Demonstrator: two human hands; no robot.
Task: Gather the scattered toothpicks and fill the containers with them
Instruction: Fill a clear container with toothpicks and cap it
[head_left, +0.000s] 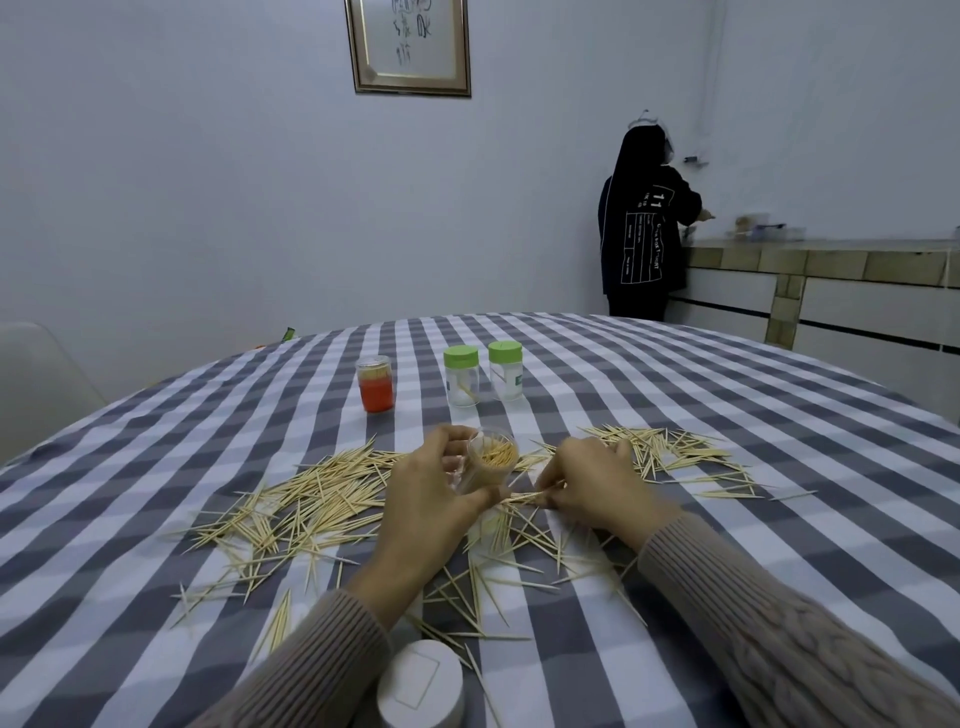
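**Clear toothpick cup in one hand, a small bundle pinched in the other**

The left hand (431, 488) grips a clear open-topped container (488, 465), fingers and thumb curled round its wall, tilted with its mouth toward the camera. It is already well filled with toothpicks standing on end. Just right of it, the right hand (592, 483) pinches a small bundle of toothpicks (530, 498) between thumb and curled fingers; the bundle lies nearly flat and its tips point toward the left thumb at the container's base.

Loose toothpicks (311, 499) cover the checked tablecloth (727, 415) in a wide band: a dense drift to the left of the left hand, a thinner fan beyond the right hand (670, 457), and a tangle under and between both wrists reaching toward the near edge.

Farther back, well apart from the scatter, stand an orange-bottomed container (375, 384) with a clear cap and two green-lidded jars (461, 376) (505, 370), the pair close together. Bare cloth lies between these and the hands, and more stretches to the table's curved far edge and out to the right. A white round lid (421, 686) sits near the bottom edge, between the two knit sleeves.

A person in a dark top (644, 223) stands at a tiled counter (831, 260) beyond the table; a framed picture (410, 47) hangs on the wall.
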